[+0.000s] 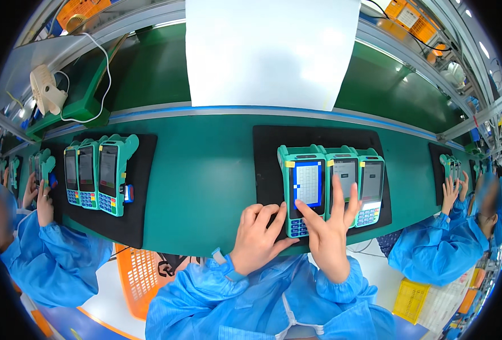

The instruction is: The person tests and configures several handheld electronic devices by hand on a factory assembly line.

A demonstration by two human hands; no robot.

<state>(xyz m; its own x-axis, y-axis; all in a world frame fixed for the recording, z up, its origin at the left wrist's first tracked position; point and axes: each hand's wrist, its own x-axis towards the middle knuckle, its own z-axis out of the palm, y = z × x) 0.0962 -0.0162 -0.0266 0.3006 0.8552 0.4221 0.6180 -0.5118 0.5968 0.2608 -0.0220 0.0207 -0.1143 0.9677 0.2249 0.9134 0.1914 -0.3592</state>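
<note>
Three mint-green card payment terminals stand side by side on a black mat (268,136) in front of me. The left payment terminal (309,181) shows a blue-bordered grid on its lit screen. My left hand (259,235) grips its lower left corner, fingers curled at the side and thumb by the bottom edge. Over the keypad, my right hand (327,232) is spread, one fingertip on the lower part of that screen. Its other fingers reach over the middle terminal (344,167), partly hiding it. The right terminal (370,184) has a grey screen with a white lower part.
Another terminal group (95,175) stands on a mat to the left, beside a co-worker's hand (45,207). A second co-worker's hand (449,195) works at far right. A white sheet (268,51) hangs behind the bench. An orange basket (129,277) sits below the bench edge.
</note>
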